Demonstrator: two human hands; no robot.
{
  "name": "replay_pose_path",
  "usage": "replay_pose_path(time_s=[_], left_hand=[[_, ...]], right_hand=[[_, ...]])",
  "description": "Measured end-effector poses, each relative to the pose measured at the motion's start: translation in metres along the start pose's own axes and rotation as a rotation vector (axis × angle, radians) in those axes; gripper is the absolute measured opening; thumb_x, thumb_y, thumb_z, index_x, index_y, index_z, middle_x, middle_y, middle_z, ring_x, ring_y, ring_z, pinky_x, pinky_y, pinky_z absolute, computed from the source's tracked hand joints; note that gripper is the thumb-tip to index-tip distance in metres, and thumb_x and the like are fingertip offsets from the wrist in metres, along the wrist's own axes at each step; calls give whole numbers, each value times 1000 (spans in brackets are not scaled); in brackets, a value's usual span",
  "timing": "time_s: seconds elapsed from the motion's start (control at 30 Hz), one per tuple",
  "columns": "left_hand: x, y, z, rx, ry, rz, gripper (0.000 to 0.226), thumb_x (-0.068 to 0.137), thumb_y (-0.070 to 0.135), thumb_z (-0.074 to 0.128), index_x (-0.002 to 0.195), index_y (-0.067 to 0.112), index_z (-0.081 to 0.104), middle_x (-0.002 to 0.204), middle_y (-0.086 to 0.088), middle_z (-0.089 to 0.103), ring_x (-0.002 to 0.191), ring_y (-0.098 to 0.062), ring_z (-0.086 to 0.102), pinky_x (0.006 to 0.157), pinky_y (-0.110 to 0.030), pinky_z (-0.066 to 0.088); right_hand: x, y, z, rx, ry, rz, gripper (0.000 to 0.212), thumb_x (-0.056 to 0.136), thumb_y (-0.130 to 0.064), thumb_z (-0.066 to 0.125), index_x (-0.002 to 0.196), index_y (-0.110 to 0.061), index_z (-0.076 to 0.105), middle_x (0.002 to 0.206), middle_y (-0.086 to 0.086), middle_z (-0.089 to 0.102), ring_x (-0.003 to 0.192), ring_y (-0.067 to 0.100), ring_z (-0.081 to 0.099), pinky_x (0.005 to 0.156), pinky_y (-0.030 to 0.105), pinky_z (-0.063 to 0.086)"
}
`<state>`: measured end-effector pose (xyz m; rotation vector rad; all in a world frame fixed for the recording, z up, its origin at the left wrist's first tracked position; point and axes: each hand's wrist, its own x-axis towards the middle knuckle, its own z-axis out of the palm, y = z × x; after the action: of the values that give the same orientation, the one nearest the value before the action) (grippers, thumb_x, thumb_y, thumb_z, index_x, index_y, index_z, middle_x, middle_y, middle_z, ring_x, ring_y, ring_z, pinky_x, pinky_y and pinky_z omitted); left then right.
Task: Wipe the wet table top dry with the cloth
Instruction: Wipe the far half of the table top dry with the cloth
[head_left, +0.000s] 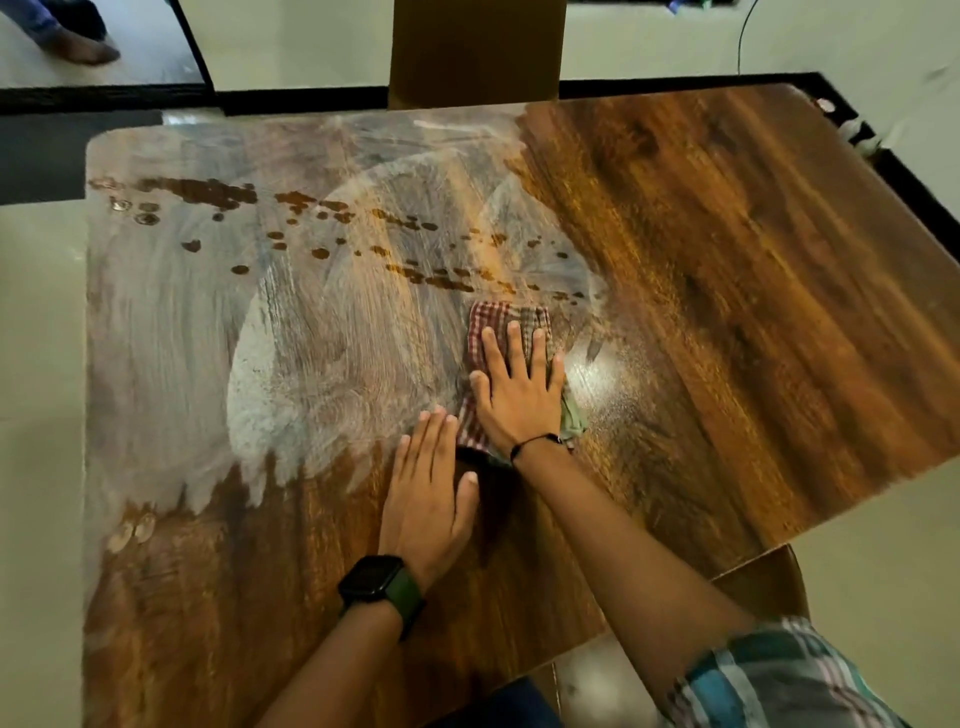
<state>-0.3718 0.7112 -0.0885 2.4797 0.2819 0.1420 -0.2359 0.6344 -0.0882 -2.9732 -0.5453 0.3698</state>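
Cloth (501, 338), checked and crumpled, lies mid-bench under your flat, spread right hand (519, 395); your left hand (428, 493) presses flat beside it on streaky wet wooden bench (753, 270).

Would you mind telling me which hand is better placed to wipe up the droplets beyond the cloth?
The right hand. It already presses flat on the cloth, just short of the droplets. The left hand lies bare on the table, nearer the person and beside the cloth.
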Motion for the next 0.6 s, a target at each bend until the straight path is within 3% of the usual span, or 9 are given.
replay_pose_path(time_s=[0.1, 0.2, 0.3, 0.37, 0.47, 0.6], left_hand=[[4, -9, -3, 19, -19, -24, 64, 90, 44, 13, 143, 9, 7, 151, -2, 4, 140, -8, -4, 114, -25, -8], [3, -12, -7, 14, -29, 0, 64, 90, 42, 15, 144, 8, 9, 153, -4, 5, 140, -8, -7, 114, -25, -9], [-1, -15, -9, 17, -33, 2, 64, 91, 43, 16, 144, 7, 12, 152, -4, 5, 140, -7, -7, 113, -23, -11], [-2, -17, -11, 6, -30, -15, 64, 91, 44, 16, 144, 8, 12, 152, -3, 4, 140, -7, -7, 114, -23, -11], [-8, -18, -13, 16, -37, -14, 63, 90, 47, 12, 143, 14, 5, 151, 1, -1, 140, -7, -11, 112, -22, -14], [-13, -28, -19, 7, 41, -46, 61, 91, 42, 18, 143, 10, 11, 151, -5, 8, 139, -8, -4, 113, -21, -13]], right_hand=[[-71, -13, 18, -17, 73, -182, 58, 95, -48, 7, 149, -28, 5, 158, 6, 7, 144, 35, 3, 113, 53, 4], [-126, -16, 34, -28, 38, -326, 57, 97, -45, 13, 150, -22, 15, 157, 5, 17, 143, 33, 11, 110, 53, 9], [-98, -12, 30, -88, 19, -375, 59, 92, -44, 23, 140, -13, 41, 153, 8, 28, 143, 31, 14, 112, 55, 9], [-53, -18, 15, -82, 33, -294, 58, 90, -44, 22, 128, -10, 50, 153, 12, 29, 144, 31, 12, 116, 54, 1], [22, -25, -7, -50, -29, -100, 63, 97, -47, 22, 146, -8, 24, 159, 9, 2, 145, 26, -10, 115, 49, -10], [35, -32, -10, -72, -37, -120, 64, 96, -50, 20, 151, -18, 8, 159, 4, -8, 144, 26, -14, 114, 50, -12]])
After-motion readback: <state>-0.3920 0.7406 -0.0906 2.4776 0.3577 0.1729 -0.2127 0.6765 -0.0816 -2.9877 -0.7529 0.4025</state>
